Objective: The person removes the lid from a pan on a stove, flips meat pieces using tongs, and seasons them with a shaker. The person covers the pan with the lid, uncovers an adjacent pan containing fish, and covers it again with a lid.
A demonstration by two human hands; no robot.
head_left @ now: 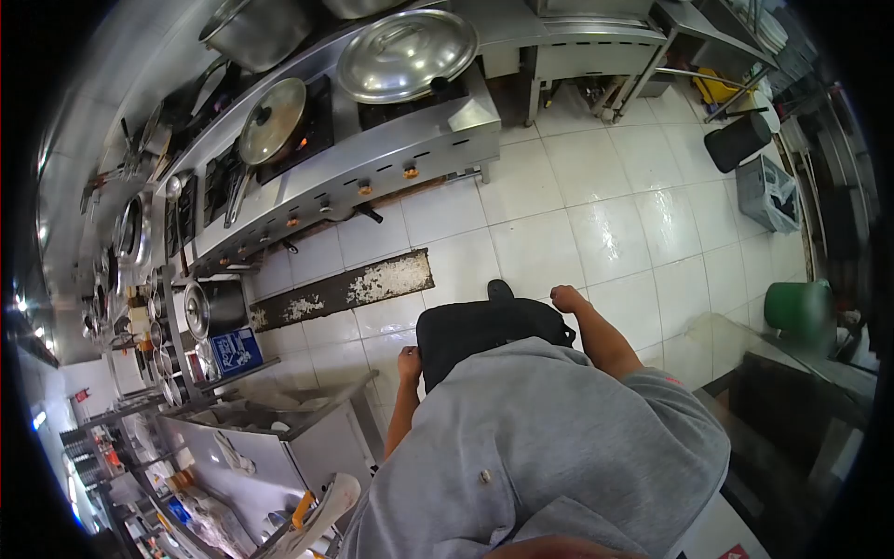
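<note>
My left hand (pixel 410 364) hangs low beside the black apron (pixel 475 334), at its left edge, with the fingers curled in; whether anything is inside them is too small to tell. On the other side, my right hand (pixel 566 298) is out in front of the apron's right edge, over the floor tiles, its fingers curled and nothing visible in them. A grey shirt (pixel 549 438) fills the lower middle. The tip of one dark shoe (pixel 500 290) shows past the apron.
A steel stove (pixel 335 168) runs along the upper left, bearing a lidded pan (pixel 273 121) by a flame and a large lid (pixel 407 56). Left stands a steel counter (pixel 326 433). At right are a grey bin (pixel 767 193) and a green bucket (pixel 796 306).
</note>
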